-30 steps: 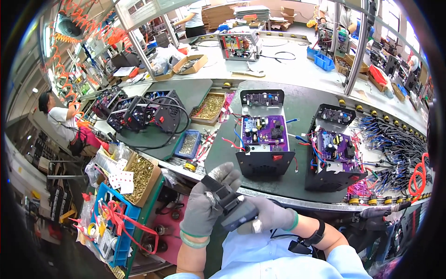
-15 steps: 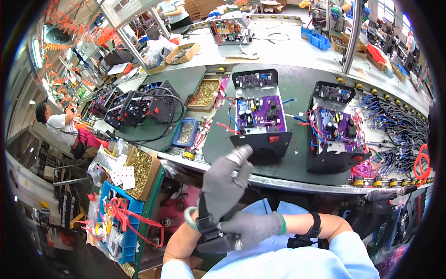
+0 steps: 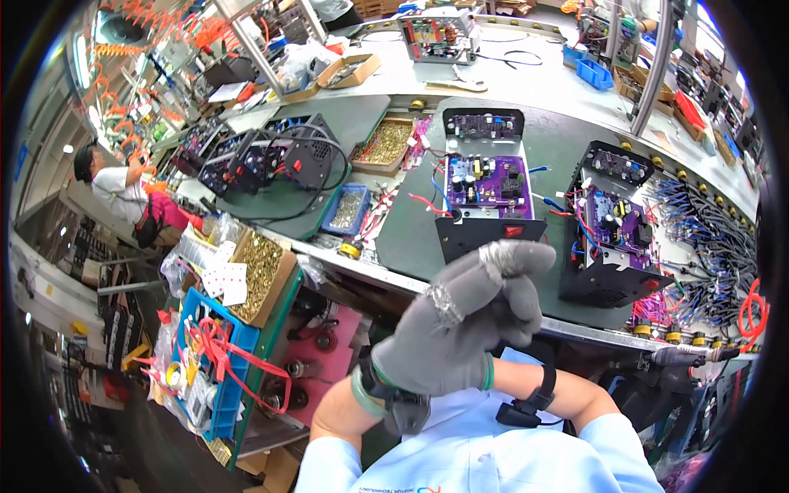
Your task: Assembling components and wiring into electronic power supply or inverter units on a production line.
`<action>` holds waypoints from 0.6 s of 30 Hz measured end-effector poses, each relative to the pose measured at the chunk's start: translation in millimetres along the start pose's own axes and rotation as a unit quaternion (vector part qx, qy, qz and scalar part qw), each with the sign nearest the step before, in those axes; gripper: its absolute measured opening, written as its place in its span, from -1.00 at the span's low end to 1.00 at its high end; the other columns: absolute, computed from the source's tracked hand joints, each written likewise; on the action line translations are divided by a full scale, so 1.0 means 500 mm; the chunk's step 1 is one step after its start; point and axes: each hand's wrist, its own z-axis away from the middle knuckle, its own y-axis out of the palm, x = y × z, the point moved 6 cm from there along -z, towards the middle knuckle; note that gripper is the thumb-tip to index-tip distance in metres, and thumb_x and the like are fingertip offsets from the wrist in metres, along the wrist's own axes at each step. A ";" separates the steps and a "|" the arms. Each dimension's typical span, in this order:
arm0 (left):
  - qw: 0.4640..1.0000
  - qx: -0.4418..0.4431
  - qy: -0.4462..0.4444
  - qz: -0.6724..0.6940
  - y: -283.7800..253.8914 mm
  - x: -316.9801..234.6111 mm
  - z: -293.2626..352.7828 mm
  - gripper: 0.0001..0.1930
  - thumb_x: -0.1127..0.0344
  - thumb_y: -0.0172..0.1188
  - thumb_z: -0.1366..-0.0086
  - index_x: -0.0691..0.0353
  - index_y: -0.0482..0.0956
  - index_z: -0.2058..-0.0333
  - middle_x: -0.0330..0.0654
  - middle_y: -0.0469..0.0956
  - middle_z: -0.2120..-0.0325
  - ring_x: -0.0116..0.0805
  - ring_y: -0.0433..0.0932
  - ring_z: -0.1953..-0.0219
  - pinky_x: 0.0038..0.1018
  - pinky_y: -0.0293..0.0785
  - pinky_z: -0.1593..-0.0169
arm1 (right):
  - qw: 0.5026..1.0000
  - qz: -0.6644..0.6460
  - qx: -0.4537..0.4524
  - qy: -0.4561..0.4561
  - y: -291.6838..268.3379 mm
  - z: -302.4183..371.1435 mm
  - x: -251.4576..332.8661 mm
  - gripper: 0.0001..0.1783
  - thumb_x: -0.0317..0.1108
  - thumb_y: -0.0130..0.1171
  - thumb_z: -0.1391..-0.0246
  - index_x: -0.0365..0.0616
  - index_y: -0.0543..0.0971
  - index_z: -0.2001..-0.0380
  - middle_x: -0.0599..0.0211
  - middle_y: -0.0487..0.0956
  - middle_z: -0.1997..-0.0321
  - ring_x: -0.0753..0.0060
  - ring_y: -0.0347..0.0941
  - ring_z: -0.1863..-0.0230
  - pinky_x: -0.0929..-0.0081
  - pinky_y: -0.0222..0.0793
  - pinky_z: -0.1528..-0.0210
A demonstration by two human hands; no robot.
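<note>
My left hand [image 3: 419, 349], in a grey glove, is raised before my chest, its extended fingers slightly bent and pointing right. Silver tape [image 3: 498, 259] wraps the gloved fingers, and nothing shows held in them. My right hand [image 3: 481, 361], also gloved, presses in against the left one. Its fingers are mostly hidden, and where the two gloves meet is hard to make out. Beyond the hands stands a black metal chassis [image 3: 489, 232] carrying a purple circuit board [image 3: 486, 182]. A second black chassis [image 3: 604, 279] with a similar board stands to its right.
Assembled black units [image 3: 263, 156] with a looped cable sit at left. Boxes of brass screws [image 3: 385, 144] and a blue bin [image 3: 348, 209] of small parts are nearby. Cable bundles [image 3: 707, 238] lie at right. A blue crate [image 3: 234, 382] stands lower left. A person [image 3: 115, 185] is far left.
My right hand has left the strap at my left wrist and moved up against my left glove. The left hand has swung rightward, and the view has shifted slightly.
</note>
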 end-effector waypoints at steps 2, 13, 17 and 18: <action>0.947 -0.026 0.121 -0.297 -0.023 -0.060 -0.009 -0.55 0.20 0.02 -0.43 0.44 0.44 -0.12 -0.19 0.54 0.37 -0.43 0.48 0.29 -0.44 0.45 0.18 | 1.000 -0.011 0.006 -0.005 0.007 0.014 0.022 -0.58 -0.42 0.21 -0.06 -0.20 0.43 -0.01 0.32 0.52 0.48 0.47 0.44 0.47 0.45 0.40 0.33; 0.476 -0.150 0.423 -0.756 -0.135 -0.107 -0.034 -0.77 0.50 0.22 -0.23 0.30 0.65 0.12 0.02 0.67 0.32 -0.21 0.67 0.35 -0.35 0.55 0.26 | 0.991 0.051 0.122 0.017 0.025 -0.013 0.156 -0.74 -0.43 0.20 -0.05 -0.24 0.41 0.20 0.37 0.38 0.63 0.40 0.32 0.62 0.43 0.28 0.49; 0.573 -0.173 0.364 -0.714 -0.135 -0.108 -0.048 -0.80 0.47 0.18 -0.30 0.27 0.66 0.12 -0.13 0.65 0.44 -0.45 0.56 0.49 -0.47 0.50 0.37 | 0.978 0.111 0.172 -0.034 0.050 -0.006 0.128 -0.45 -0.37 0.25 0.00 -0.20 0.39 -0.09 0.26 0.45 0.63 0.12 0.40 0.60 0.25 0.33 0.45; 0.574 -0.173 0.362 -0.714 -0.122 -0.107 -0.045 -0.80 0.47 0.18 -0.30 0.27 0.66 0.12 -0.13 0.65 0.44 -0.45 0.56 0.49 -0.47 0.50 0.37 | 0.975 0.118 0.186 -0.007 0.057 -0.003 0.107 -0.45 -0.37 0.25 0.00 -0.20 0.39 -0.09 0.26 0.45 0.63 0.12 0.40 0.60 0.25 0.33 0.45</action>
